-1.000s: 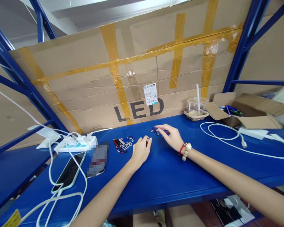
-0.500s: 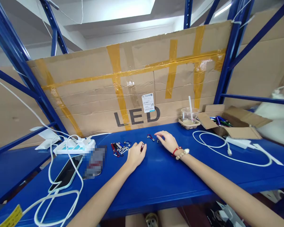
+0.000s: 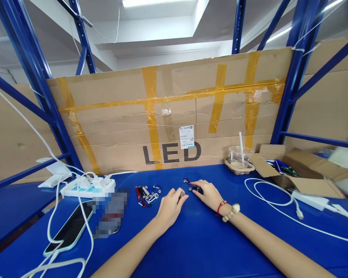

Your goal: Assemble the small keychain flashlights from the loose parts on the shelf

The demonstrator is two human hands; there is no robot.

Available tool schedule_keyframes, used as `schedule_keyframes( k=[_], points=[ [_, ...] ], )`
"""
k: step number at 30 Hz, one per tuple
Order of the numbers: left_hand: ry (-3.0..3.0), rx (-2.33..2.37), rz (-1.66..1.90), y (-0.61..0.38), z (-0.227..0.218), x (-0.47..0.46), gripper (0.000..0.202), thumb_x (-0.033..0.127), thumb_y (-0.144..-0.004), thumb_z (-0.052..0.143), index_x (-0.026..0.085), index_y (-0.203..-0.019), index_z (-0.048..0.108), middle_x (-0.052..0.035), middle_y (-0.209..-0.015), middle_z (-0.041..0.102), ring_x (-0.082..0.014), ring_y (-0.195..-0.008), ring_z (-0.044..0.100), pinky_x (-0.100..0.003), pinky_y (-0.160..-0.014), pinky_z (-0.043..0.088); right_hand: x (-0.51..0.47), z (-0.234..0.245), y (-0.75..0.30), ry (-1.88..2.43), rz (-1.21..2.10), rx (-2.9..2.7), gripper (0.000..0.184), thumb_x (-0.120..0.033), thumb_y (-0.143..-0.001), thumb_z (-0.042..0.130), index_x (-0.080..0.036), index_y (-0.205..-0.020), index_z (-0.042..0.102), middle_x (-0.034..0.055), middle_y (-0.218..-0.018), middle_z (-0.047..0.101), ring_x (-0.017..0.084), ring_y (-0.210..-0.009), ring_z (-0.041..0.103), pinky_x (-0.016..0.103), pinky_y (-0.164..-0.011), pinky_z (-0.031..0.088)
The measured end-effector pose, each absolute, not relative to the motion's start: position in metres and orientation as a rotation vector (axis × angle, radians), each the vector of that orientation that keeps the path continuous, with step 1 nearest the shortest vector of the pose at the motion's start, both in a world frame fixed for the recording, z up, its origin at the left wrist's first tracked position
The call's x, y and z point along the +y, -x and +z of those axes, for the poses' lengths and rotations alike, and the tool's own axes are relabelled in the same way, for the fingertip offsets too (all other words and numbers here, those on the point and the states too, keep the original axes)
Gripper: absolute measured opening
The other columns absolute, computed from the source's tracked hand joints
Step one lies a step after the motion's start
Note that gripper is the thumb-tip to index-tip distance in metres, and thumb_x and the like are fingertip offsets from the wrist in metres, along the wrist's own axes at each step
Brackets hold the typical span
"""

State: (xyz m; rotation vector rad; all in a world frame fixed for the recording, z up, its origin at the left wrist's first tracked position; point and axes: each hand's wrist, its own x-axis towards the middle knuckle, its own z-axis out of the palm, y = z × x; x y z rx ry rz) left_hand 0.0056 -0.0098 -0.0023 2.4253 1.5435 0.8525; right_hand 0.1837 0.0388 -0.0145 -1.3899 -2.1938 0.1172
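On the blue shelf top [image 3: 208,247], my left hand [image 3: 169,206] is curled round a small dark cylinder with a red body, its end showing at my thumb. To its right, my right hand [image 3: 209,193] lies low with the fingers bent over small parts: a round silver piece and a dark piece under the fingertips. A red clip [image 3: 186,180] lies just beyond those fingers. A cluster of small keychain lights with clips [image 3: 146,192] lies left of my left hand. My right wrist wears a red cord and a bead bracelet.
A white power strip [image 3: 88,187] and a phone on a white cable [image 3: 69,229] sit at the left. A plastic cup with a straw [image 3: 240,156], an open cardboard box [image 3: 295,173] and a white charger cable [image 3: 278,200] are at the right. A taped cardboard sheet marked LED stands behind.
The camera has tilted upward, so the shelf sits lower in view. My right hand has drawn in and closed its fingers over the small parts. My left hand keeps its hold.
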Motion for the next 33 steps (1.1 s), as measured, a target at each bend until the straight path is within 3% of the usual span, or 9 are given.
schedule_keyframes(
  k=[5,11,24,33],
  points=[
    [-2.413,1.483,0.837,-0.005,-0.002,-0.012,0.023,0.033,-0.09,0.028,0.02,-0.077,0.042,0.0017,-0.073,0.05,-0.0118,-0.063,0.05,-0.023,-0.061,0.037,0.04,-0.015,-0.187,1.494,0.128,-2.133,0.024,-0.03,-0.08,0.052,-0.02,-0.099,0.063,0.0062,-0.095,0.061,0.02,-0.089,0.055,0.029,-0.075,0.042],
    [-2.508,1.406,0.803,-0.008,0.002,-0.017,0.024,0.034,-0.091,0.026,0.02,-0.081,0.043,0.0004,-0.079,0.053,-0.0128,-0.07,0.052,-0.023,-0.064,0.038,0.047,-0.019,-0.191,1.462,0.294,-2.091,0.019,-0.024,-0.078,0.053,-0.019,-0.092,0.065,0.0038,-0.085,0.061,0.014,-0.071,0.057,0.025,-0.068,0.044],
    [-2.769,1.425,0.727,-0.001,-0.003,-0.016,0.023,0.033,-0.089,0.029,0.019,-0.086,0.047,-0.0009,-0.08,0.057,-0.0132,-0.07,0.056,-0.023,-0.062,0.04,0.037,-0.016,-0.188,1.493,0.262,-2.102,0.025,-0.042,-0.074,0.055,-0.023,-0.086,0.065,0.0013,-0.076,0.061,0.013,-0.064,0.056,0.023,-0.054,0.04],
    [-2.779,1.406,0.708,0.0,0.001,-0.019,0.022,0.032,-0.089,0.03,0.019,-0.086,0.048,-0.001,-0.08,0.058,-0.0133,-0.071,0.056,-0.023,-0.064,0.041,0.033,-0.013,-0.188,1.46,0.26,-2.143,0.022,-0.038,-0.077,0.052,-0.024,-0.09,0.064,0.0004,-0.081,0.061,0.013,-0.066,0.055,0.024,-0.058,0.041]
  ],
)
